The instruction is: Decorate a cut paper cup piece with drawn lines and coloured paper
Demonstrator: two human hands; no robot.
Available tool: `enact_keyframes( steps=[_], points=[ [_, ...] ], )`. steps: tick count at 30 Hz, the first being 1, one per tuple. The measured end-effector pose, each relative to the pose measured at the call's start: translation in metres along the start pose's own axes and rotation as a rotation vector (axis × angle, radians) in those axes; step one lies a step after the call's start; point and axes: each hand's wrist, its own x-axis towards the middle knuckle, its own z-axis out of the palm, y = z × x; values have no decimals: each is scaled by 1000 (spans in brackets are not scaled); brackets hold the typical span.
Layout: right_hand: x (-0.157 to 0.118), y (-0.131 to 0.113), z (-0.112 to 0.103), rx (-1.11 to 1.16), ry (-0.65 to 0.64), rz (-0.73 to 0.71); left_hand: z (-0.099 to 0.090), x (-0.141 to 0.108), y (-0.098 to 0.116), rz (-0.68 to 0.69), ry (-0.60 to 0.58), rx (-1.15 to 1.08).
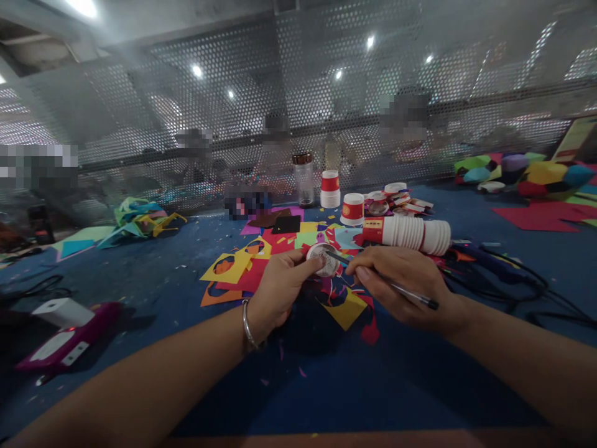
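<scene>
I see a blue worktop (289, 398) littered with cut paper (241, 267), thickest in the middle. Behind that, a clear jar (305, 180) stands near an upright cup stack (330, 190) and a single upended-looking cup (352, 210); a longer stack (410, 234) lies on its side. Over left there's a purple power strip (65, 350); over right, black cables (550, 286) and red paper (536, 216).

Grey perforated screen (252, 62) behind blue tabletop (163, 274); ceiling lamp (83, 6) upper left; light spots (197, 71) across screen.
</scene>
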Motion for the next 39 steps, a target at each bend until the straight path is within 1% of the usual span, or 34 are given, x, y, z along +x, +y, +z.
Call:
enact_keyframes(
  steps=[2, 8, 13, 17, 21, 24, 30, 39],
  points=[
    [0, 1, 0, 0, -3, 4, 0, 0, 0, 1, 3, 5],
    [1, 2, 1, 3, 58, -26, 0, 0, 1, 5, 25, 21],
    [1, 0, 0, 26, 31, -11, 0, 0, 1, 1, 24, 13],
    [1, 0, 0, 2, 29, -33, 0, 1, 0, 5, 11, -5],
    [2, 2, 1, -4, 83, -66, -1, 2, -1, 25, 3, 7],
    [2, 3, 1, -9, 112, -82, 0, 2, 0, 28, 24, 15],
    [0, 1, 2, -15, 55, -86, 2, 1, 3, 28, 44, 17],
    [0, 2, 1, -28, 79, -61, 1, 0, 3, 32, 54, 34]
  ],
)
